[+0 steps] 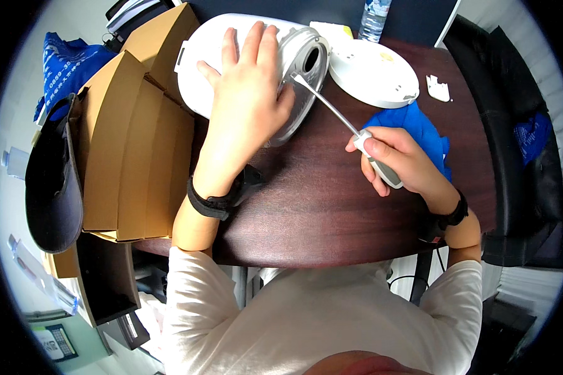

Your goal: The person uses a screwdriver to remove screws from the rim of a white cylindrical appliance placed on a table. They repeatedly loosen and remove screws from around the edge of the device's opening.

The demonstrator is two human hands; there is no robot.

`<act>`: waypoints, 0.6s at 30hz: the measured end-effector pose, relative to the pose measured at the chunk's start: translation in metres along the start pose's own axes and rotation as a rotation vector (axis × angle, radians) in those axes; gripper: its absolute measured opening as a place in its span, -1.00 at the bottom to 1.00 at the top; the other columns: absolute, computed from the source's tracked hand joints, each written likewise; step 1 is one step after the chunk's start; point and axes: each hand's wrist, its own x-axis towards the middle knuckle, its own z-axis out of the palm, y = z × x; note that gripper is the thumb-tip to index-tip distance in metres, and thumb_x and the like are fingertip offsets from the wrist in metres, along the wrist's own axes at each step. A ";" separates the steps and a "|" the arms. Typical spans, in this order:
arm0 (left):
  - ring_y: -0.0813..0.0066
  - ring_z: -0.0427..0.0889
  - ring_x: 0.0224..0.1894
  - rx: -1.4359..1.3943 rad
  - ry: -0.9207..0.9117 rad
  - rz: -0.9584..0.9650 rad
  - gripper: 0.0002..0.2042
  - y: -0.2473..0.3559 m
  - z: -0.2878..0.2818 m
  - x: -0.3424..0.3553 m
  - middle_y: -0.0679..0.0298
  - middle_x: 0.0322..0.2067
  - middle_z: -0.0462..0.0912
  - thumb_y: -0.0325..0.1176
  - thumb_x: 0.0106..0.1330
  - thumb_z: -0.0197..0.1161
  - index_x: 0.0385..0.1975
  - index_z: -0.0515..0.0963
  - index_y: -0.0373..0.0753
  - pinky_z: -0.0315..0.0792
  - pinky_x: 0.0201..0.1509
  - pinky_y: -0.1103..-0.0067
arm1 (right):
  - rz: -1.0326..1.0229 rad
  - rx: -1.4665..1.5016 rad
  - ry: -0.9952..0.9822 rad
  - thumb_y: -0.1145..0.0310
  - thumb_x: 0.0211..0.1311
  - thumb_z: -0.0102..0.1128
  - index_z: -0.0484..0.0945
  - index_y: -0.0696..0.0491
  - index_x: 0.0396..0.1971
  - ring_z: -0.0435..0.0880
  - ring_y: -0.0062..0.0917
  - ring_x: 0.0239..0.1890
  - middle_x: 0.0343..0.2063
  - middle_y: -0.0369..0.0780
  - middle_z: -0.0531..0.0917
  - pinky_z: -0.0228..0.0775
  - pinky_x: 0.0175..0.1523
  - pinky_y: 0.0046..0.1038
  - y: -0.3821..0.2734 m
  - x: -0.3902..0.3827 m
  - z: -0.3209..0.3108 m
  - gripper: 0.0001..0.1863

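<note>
A white, rounded plastic appliance body [197, 59] lies on its side at the far left of the table, with a clear rim and a round dark opening at its right end. My left hand [247, 94] rests on it, fingers spread flat over the white shell. In my right hand [397, 153] is a screwdriver [341, 117] with a white and grey handle. Its shaft slants up to the left, and the tip meets or comes very near the appliance's end, beside the opening. Just right of that end lies a round white plastic base [375, 75].
A blue cloth or bag [413, 128] lies behind my right hand. A small white plastic piece [438, 89] sits far right, and a water bottle [374, 22] stands at the back. Cardboard boxes [131, 150] and a dark cap [53, 181] border the left side. A black chair [513, 137] is at right.
</note>
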 end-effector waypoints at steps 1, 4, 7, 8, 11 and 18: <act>-0.30 0.17 0.42 0.003 -0.001 -0.004 -0.29 -0.001 0.000 0.000 -0.01 0.35 0.29 -0.34 0.12 0.34 0.33 0.27 -0.33 0.10 0.17 -0.51 | 0.011 0.006 -0.008 0.18 0.62 -0.13 0.53 0.19 -0.03 0.56 -0.70 -0.72 -0.59 -0.30 0.58 0.26 -0.67 -0.70 -0.003 0.000 0.003 -0.62; -0.29 0.17 0.42 0.013 -0.012 -0.011 -0.27 -0.001 -0.001 0.000 0.00 0.36 0.29 -0.34 0.10 0.35 0.34 0.27 -0.30 0.08 0.19 -0.51 | 0.044 0.011 -0.025 0.19 0.61 -0.12 0.52 0.20 -0.03 0.55 -0.71 -0.72 -0.59 -0.30 0.58 0.25 -0.68 -0.71 -0.006 0.000 0.009 -0.63; -0.29 0.16 0.43 0.010 -0.015 -0.006 -0.27 -0.001 -0.001 0.000 0.00 0.36 0.28 -0.34 0.09 0.35 0.34 0.27 -0.30 0.07 0.20 -0.51 | 0.040 0.003 -0.029 0.20 0.61 -0.10 0.52 0.21 -0.03 0.54 -0.72 -0.73 -0.59 -0.30 0.57 0.23 -0.68 -0.72 -0.005 -0.001 0.009 -0.64; -0.29 0.16 0.43 0.012 -0.014 -0.002 -0.27 0.000 -0.001 0.000 0.00 0.36 0.28 -0.34 0.09 0.35 0.34 0.27 -0.30 0.07 0.20 -0.51 | 0.032 -0.001 -0.030 0.21 0.60 -0.10 0.52 0.21 -0.04 0.53 -0.72 -0.73 -0.59 -0.30 0.57 0.22 -0.68 -0.72 -0.004 -0.001 0.008 -0.65; -0.29 0.16 0.43 0.010 -0.010 0.009 -0.26 -0.001 0.000 0.000 0.00 0.36 0.28 -0.34 0.09 0.35 0.34 0.27 -0.30 0.07 0.20 -0.51 | -0.020 -0.032 -0.010 0.26 0.59 -0.07 0.52 0.21 -0.04 0.49 -0.74 -0.75 -0.60 -0.31 0.56 0.20 -0.69 -0.71 -0.002 -0.002 0.007 -0.69; -0.29 0.14 0.43 0.015 -0.012 0.015 -0.26 0.000 0.000 0.000 -0.01 0.36 0.28 -0.34 0.08 0.36 0.34 0.27 -0.31 0.06 0.20 -0.52 | -0.041 -0.085 0.040 0.29 0.55 -0.01 0.53 0.19 -0.14 0.40 -0.80 -0.76 -0.61 -0.33 0.55 0.15 -0.68 -0.72 -0.003 -0.004 0.008 -0.75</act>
